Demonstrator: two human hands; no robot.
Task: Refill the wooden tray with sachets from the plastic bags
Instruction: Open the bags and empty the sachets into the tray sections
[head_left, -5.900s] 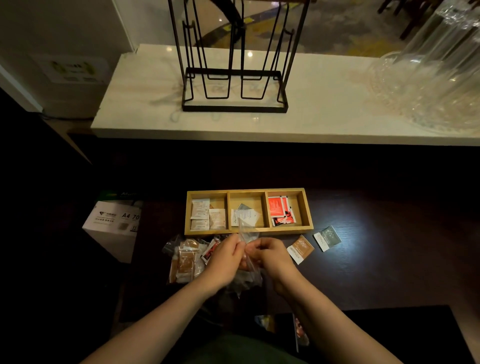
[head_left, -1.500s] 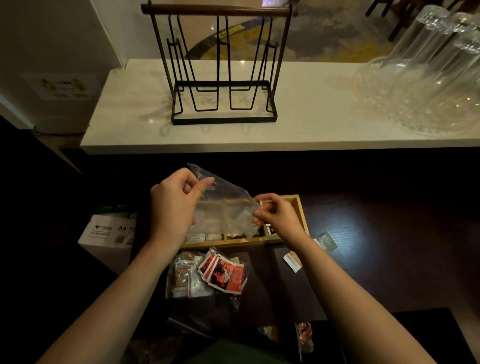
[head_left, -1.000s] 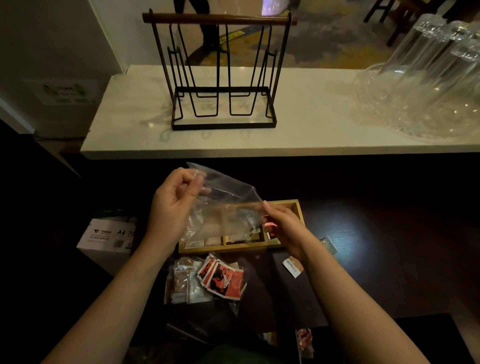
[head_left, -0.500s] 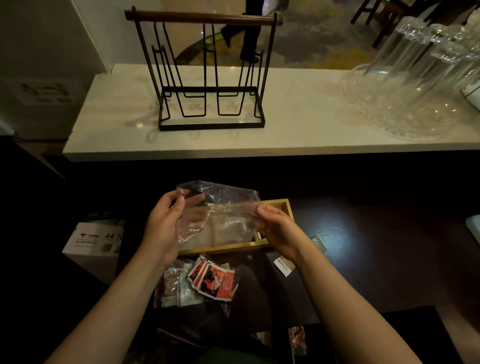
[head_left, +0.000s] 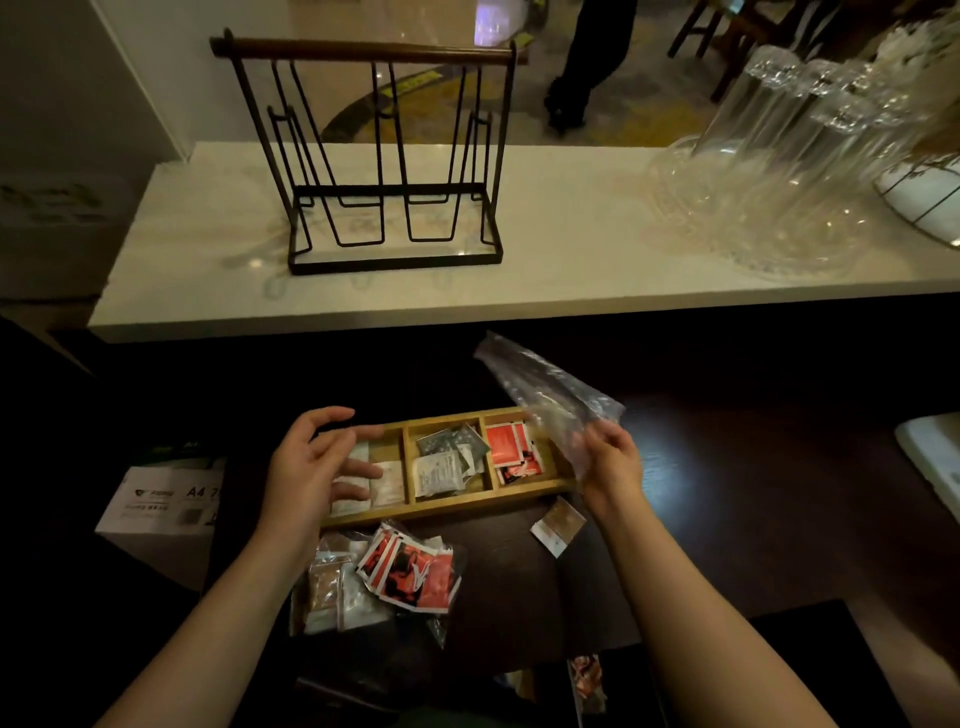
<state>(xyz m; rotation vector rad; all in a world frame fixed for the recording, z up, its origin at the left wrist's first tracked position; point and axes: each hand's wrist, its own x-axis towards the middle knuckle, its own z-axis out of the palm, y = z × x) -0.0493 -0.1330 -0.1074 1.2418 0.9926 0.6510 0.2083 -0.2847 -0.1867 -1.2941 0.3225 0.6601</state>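
Note:
The wooden tray (head_left: 447, 508) lies on the dark table with three compartments: pale sachets on the left, grey and white sachets (head_left: 445, 460) in the middle, red sachets (head_left: 511, 449) on the right. My right hand (head_left: 608, 462) pinches an empty clear plastic bag (head_left: 545, 395) that sticks up above the tray's right end. My left hand (head_left: 317, 462) hovers over the left compartment, fingers spread, holding nothing. In front of the tray lie plastic bags with red sachets (head_left: 410, 571) and brown and white sachets (head_left: 332, 592).
A loose brown sachet (head_left: 558, 526) lies right of the tray's front corner. A black wire rack (head_left: 384, 156) and upturned glasses (head_left: 789, 171) stand on the pale counter behind. A white A4 box (head_left: 161, 499) sits at the left. A person's legs pass beyond the counter.
My left hand has let go of the clear bag and dropped over the tray's left compartment. My right hand has swung the bag to the right, uncovering the tray.

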